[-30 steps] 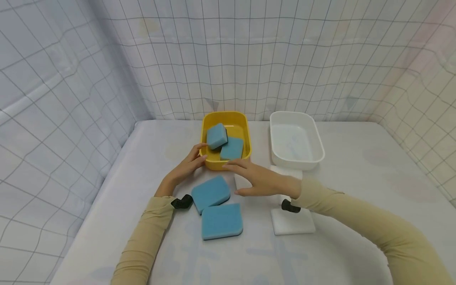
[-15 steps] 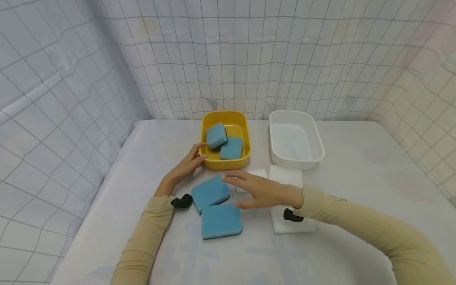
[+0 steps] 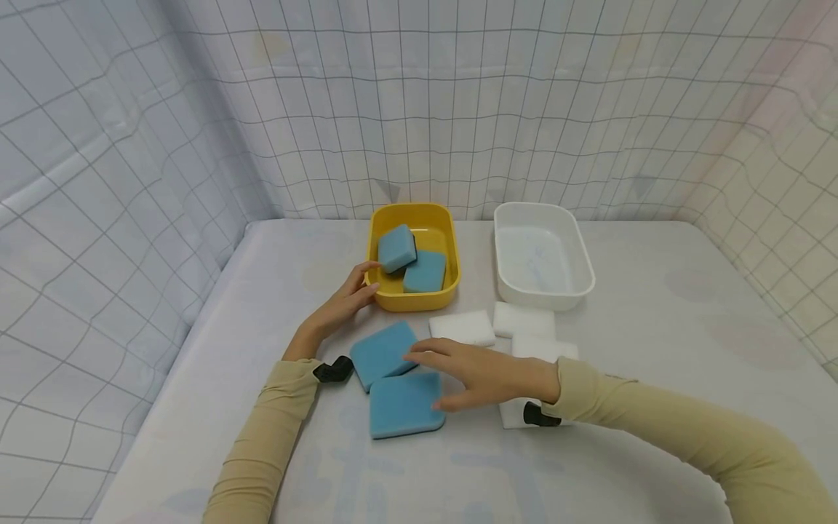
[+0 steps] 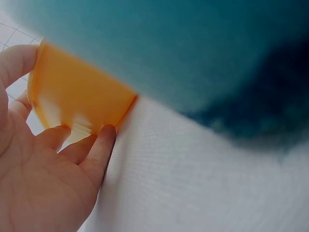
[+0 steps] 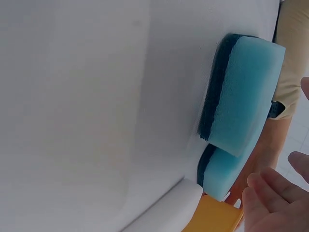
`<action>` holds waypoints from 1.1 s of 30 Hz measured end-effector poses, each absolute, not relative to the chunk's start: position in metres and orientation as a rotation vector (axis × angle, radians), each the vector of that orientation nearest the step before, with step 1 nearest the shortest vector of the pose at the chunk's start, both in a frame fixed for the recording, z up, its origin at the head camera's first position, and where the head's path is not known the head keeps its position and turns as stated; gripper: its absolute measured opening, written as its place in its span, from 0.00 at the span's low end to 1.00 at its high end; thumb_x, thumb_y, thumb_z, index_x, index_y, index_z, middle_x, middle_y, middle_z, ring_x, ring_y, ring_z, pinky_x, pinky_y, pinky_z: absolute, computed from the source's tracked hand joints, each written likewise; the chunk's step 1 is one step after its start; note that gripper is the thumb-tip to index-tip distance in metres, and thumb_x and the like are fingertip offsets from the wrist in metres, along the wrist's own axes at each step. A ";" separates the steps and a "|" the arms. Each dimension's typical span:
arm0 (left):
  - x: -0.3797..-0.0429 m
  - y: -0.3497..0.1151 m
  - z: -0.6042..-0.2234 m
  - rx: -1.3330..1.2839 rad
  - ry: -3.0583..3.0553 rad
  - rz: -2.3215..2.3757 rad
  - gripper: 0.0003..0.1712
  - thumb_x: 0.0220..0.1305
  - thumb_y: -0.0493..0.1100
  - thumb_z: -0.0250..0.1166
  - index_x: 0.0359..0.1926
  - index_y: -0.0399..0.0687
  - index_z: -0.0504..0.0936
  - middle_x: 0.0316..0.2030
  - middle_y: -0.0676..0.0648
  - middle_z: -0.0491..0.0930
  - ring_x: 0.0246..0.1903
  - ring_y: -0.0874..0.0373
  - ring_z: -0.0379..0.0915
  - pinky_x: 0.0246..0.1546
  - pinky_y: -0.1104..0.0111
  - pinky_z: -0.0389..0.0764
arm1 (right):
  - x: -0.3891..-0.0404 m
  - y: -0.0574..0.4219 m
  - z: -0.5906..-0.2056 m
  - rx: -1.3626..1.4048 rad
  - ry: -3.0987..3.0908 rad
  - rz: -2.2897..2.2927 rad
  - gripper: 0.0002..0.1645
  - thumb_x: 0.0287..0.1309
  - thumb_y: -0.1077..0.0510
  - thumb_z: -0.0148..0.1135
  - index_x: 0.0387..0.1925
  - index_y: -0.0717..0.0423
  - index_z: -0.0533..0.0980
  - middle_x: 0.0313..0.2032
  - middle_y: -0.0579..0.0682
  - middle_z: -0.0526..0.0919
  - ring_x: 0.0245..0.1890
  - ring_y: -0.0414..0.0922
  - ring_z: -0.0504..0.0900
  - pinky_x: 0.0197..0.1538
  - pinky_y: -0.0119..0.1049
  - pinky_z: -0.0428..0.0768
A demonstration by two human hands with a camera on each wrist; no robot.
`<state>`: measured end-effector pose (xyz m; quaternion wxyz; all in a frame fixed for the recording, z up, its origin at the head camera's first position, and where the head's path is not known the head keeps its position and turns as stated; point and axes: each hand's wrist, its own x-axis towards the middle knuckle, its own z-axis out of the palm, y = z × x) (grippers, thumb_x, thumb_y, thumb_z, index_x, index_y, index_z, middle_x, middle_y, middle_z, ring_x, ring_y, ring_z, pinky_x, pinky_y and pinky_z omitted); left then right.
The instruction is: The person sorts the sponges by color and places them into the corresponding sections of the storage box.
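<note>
My left hand (image 3: 337,309) holds the near left side of a yellow tub (image 3: 422,301), its fingers against the wall and rim. Two blue sponges (image 3: 396,249) lie inside that tub. Over the table my right hand (image 3: 481,372) hovers with its fingers spread and nothing in its grasp. Beneath and beside its fingertips are two more blue sponges, one farther (image 3: 382,354) and one nearer (image 3: 404,407), edges touching. The right wrist view shows a dark layer under the blue foam (image 5: 246,92). A blurred blue sponge (image 4: 159,53) covers much of the left wrist view.
A white tub (image 3: 543,255) stands right of the yellow one. Several white sponge-like blocks (image 3: 463,327) lie in front of the tubs, some partly covered by my right hand and forearm. Gridded curtains (image 3: 445,109) surround the table at the back and sides.
My right hand has moved from the yellow tub's near rim down toward me, over the blue sponges. The white blocks behind it show more. My left hand has stayed at the tub.
</note>
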<state>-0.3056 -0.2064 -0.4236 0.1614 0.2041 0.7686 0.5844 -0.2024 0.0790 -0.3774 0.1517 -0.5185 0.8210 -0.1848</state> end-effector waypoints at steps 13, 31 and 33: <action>-0.306 -0.207 -0.423 0.587 2.188 1.673 0.30 0.73 0.51 0.45 0.69 0.53 0.46 0.73 0.46 0.37 0.72 0.46 0.45 0.70 0.47 0.55 | -0.192 0.077 -0.387 -1.479 2.304 -0.476 0.46 0.58 0.41 0.60 0.72 0.43 0.50 0.70 0.48 0.56 0.70 0.42 0.59 0.70 0.39 0.65; -0.307 -0.207 -0.425 0.594 2.172 1.688 0.29 0.74 0.48 0.44 0.69 0.52 0.46 0.74 0.46 0.35 0.72 0.46 0.43 0.70 0.47 0.54 | -0.187 0.074 -0.394 -1.603 2.338 -0.437 0.47 0.55 0.42 0.64 0.71 0.47 0.53 0.67 0.52 0.59 0.68 0.45 0.61 0.69 0.39 0.66; -0.307 -0.207 -0.425 0.595 2.170 1.688 0.29 0.74 0.48 0.44 0.69 0.52 0.46 0.74 0.46 0.35 0.72 0.45 0.43 0.70 0.47 0.54 | -0.187 0.073 -0.395 -1.590 2.340 -0.422 0.47 0.55 0.42 0.64 0.71 0.47 0.54 0.67 0.52 0.59 0.69 0.46 0.61 0.69 0.40 0.65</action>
